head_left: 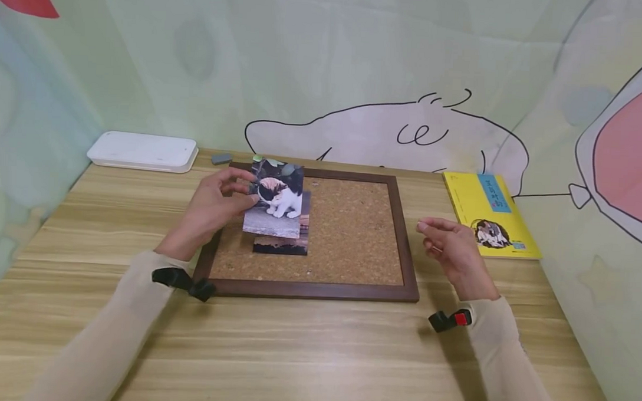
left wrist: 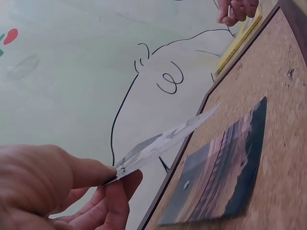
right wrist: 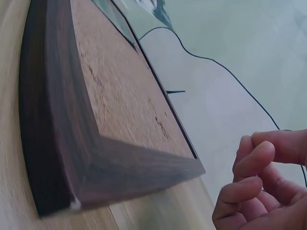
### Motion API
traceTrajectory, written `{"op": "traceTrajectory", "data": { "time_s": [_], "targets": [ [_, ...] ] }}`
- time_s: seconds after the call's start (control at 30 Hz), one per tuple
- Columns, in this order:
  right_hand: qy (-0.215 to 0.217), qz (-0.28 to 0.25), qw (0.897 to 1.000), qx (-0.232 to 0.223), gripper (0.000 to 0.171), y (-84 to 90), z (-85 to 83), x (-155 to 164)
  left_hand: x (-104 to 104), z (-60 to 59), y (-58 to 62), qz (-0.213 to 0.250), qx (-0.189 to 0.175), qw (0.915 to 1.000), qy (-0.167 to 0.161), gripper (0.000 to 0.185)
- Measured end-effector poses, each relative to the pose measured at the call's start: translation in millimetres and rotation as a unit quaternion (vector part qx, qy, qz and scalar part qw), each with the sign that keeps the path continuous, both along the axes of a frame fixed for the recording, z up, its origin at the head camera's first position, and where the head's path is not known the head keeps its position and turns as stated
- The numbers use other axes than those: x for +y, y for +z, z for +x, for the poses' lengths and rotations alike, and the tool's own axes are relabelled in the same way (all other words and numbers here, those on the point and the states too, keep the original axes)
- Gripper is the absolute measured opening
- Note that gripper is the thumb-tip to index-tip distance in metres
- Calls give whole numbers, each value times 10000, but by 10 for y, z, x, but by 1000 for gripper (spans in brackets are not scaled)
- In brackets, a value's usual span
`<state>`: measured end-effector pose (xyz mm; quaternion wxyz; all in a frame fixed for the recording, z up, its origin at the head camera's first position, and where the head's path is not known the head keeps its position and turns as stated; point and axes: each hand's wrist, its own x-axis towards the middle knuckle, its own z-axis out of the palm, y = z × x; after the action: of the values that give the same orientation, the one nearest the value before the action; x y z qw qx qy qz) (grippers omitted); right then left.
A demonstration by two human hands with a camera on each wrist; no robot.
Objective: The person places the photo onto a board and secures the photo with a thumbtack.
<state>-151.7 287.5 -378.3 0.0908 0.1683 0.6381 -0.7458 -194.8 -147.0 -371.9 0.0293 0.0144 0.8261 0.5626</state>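
Note:
My left hand (head_left: pixel 214 205) pinches a photo of a black-and-white cat (head_left: pixel 275 202) by its left edge and holds it tilted above the left part of a cork board (head_left: pixel 352 225) in a dark wooden frame (head_left: pixel 318 290). In the left wrist view the thumb and fingers (left wrist: pixel 57 182) grip the cat photo (left wrist: pixel 163 141) edge-on. Under it a dark landscape photo (head_left: pixel 279 245) lies flat on the cork, fixed by a small pin (left wrist: pixel 186 184). My right hand (head_left: pixel 449 243) hovers just off the frame's right side, fingers loosely curled (right wrist: pixel 259 182), with nothing visible in it.
A yellow book (head_left: pixel 490 212) lies at the right, by the backdrop wall. A flat white device (head_left: pixel 142 151) and a small grey item (head_left: pixel 221 158) sit at the table's back left. Light wooden table (head_left: pixel 316 342) extends in front of the frame.

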Motion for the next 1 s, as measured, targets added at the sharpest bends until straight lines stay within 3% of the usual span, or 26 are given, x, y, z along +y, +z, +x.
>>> {"op": "traceTrajectory", "data": {
  "time_s": [0.2, 0.47, 0.77, 1.0],
  "targets": [
    [-187, -26, 9998, -76, 8, 22, 8, -36, 222, -79, -11, 412, -10, 9991, -57, 41],
    [-204, -110, 9997, -97, 13, 44, 17, -47, 453, -115, -47, 144, -127, 9997, -127, 40],
    [-145, -34, 9998, -127, 20, 40, 12, -62, 707, -156, -176, 137, -273, 9994, -149, 40],
    [-147, 29, 9998, -159, 10, 35, 5, -75, 916, -154, -265, 213, -312, 9993, -78, 39]
  ]
}}
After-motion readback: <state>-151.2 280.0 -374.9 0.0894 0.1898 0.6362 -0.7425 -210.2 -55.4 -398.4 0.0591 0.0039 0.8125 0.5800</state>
